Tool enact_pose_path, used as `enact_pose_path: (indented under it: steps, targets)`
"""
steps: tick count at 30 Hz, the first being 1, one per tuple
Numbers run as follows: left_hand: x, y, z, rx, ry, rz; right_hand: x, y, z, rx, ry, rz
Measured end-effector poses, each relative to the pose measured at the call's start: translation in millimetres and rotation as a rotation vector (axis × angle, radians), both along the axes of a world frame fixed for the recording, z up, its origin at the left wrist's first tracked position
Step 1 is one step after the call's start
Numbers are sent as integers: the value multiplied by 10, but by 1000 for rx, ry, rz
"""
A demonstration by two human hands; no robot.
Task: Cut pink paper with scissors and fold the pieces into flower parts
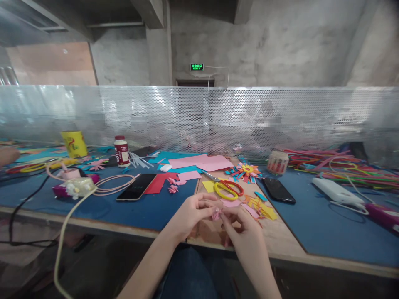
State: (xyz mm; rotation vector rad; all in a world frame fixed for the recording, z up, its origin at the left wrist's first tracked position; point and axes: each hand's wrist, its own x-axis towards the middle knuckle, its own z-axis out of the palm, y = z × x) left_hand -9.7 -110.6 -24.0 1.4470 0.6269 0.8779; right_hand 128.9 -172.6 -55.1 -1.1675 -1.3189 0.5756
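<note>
Between my two hands, over the table's front edge, is a small pink piece of paper (216,214). The thumb and fingers of my left hand (195,214) pinch it from the left. From the right, my right hand (245,226) grips it with thumb and forefinger. Its exact shape is partly hidden by the fingers. Just beyond lie scissors (226,189) with yellow and red handles. Pink and yellow paper scraps (258,207) are scattered by my right hand. A multicoloured paper flower (246,171) rests behind the scissors, and small pink paper pieces (173,185) lie to the left.
Phones lie on the left (137,187) and right (278,190). Pink sheets (199,162), a bottle (121,151), a jar (277,162), a white power bank (338,193) and coloured strips (330,166) stand around. Cables trail from a power strip (76,187). Another person's hand (8,155) shows far left.
</note>
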Motion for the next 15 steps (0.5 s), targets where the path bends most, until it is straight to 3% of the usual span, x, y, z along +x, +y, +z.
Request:
enact_pose_path:
  steps: [15]
  targets:
    - [14,-14,2,-14,-40,12,27,5,-61,116,-141,-62]
